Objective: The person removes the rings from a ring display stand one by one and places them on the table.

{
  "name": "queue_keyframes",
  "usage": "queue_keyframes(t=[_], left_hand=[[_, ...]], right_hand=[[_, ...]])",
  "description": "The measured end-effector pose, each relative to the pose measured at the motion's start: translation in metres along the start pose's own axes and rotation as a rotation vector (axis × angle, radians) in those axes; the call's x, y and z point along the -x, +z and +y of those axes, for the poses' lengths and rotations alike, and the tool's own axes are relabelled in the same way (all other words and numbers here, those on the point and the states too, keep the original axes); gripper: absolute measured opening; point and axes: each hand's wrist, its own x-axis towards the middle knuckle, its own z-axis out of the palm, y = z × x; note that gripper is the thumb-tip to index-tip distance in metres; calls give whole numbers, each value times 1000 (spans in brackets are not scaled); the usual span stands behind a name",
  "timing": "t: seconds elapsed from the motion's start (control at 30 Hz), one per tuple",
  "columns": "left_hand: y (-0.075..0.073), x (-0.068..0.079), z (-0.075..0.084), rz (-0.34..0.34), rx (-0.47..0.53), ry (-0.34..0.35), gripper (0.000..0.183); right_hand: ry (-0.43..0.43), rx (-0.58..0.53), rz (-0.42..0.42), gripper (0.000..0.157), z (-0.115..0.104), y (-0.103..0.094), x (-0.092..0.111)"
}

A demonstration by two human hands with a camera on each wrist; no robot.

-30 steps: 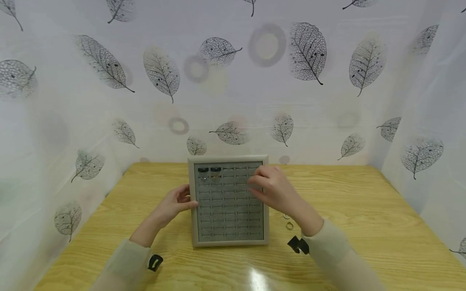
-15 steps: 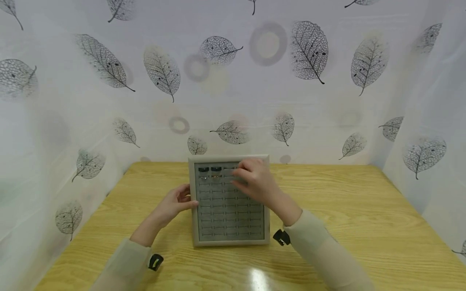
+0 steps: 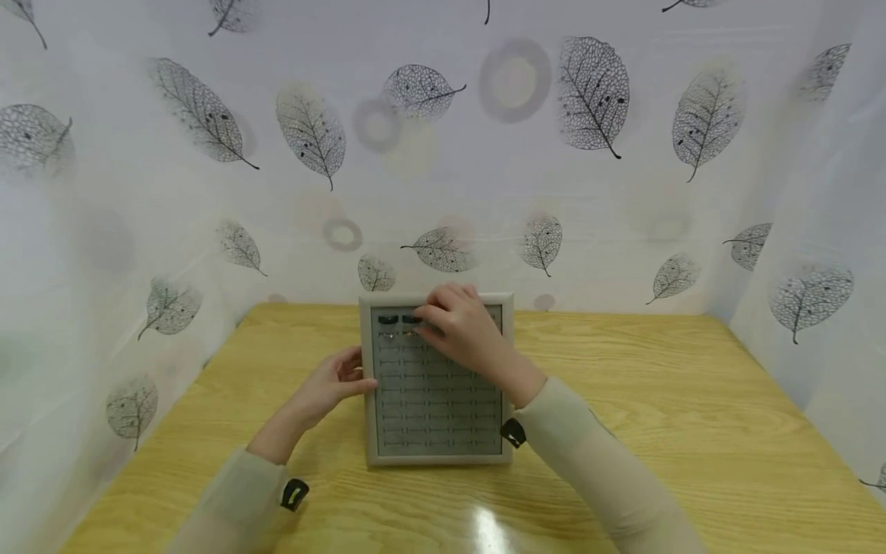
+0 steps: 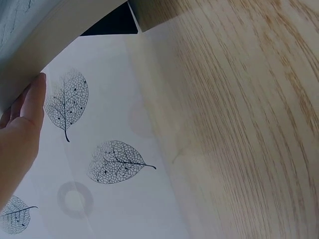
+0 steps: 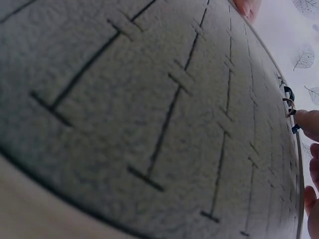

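Note:
A grey ring display board [image 3: 438, 415] in a pale frame stands upright on the table. My left hand [image 3: 324, 392] grips its left edge, thumb in front and fingers behind; part of that grip shows in the left wrist view. Two black rings [image 3: 388, 319] sit in the top row at the left, with thinner rings [image 3: 389, 335] below them. My right hand [image 3: 460, 323] is at the upper part of the board, fingers bent together beside the second black ring. In the right wrist view a small dark-blue ring [image 5: 295, 129] shows at its fingertips, partly hidden.
The wooden table [image 3: 657, 385] extends on both sides. A white leaf-patterned curtain [image 3: 609, 208] encloses it at the back and sides. Dark devices sit at both wrists, and the right one [image 3: 514, 432] is close to the board's right edge.
My right hand has moved left across the board's upper rows, from the right edge to beside the second column. Its sleeve now covers the loose rings seen earlier on the table. The left hand stays put.

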Motion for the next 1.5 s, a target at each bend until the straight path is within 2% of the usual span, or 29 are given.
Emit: queue_keyframes(t=[0.53,1.07,1.5], left_hand=[[-2,-1,-2,1,8,-5,64],[-2,-8,-1,14,67,-2,61],[-1,-9,3,8,68,-3,60]], right_hand=[[6,52,-26,12,2,9,-3],[27,-8,-9,11,1,8,-4],[-16,-73,31,11,4,7,-3]])
